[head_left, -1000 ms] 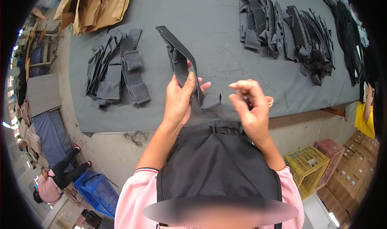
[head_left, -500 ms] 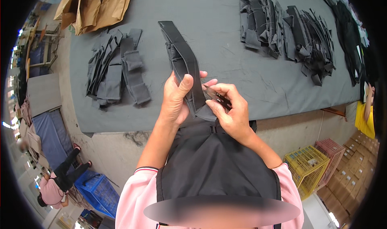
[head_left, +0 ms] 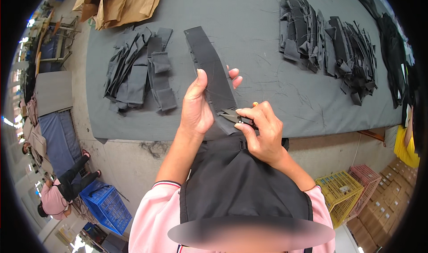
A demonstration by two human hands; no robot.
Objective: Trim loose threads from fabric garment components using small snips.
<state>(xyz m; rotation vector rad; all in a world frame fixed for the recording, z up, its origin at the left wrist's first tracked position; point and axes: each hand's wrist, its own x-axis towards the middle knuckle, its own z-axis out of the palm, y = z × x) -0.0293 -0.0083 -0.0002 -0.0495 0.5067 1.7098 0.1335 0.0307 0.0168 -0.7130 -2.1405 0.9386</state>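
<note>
My left hand (head_left: 199,105) is closed around a dark grey fabric strip (head_left: 210,65), thumb on its left edge and fingertips showing past its right side. The strip slants upward, its far end over the table and its near end close to my body. In my right hand (head_left: 263,128) is a pair of thread snips (head_left: 232,116), gripped between thumb and fingers. The blades point left and lie at the strip's lower part; whether a thread is between them cannot be made out.
A grey cloth-covered table (head_left: 249,43) bears a left pile of strips (head_left: 133,74), right piles of strips (head_left: 327,43), brown paper (head_left: 125,5) and loose threads. Blue (head_left: 107,206) and yellow crates (head_left: 339,190) stand on the floor. A person in pink (head_left: 55,197) is at the left.
The strip has been turned so a flat, wide face shows instead of its folded edge. My right hand has brought the snips' blades onto its lower part. The whole view has shifted slightly.
</note>
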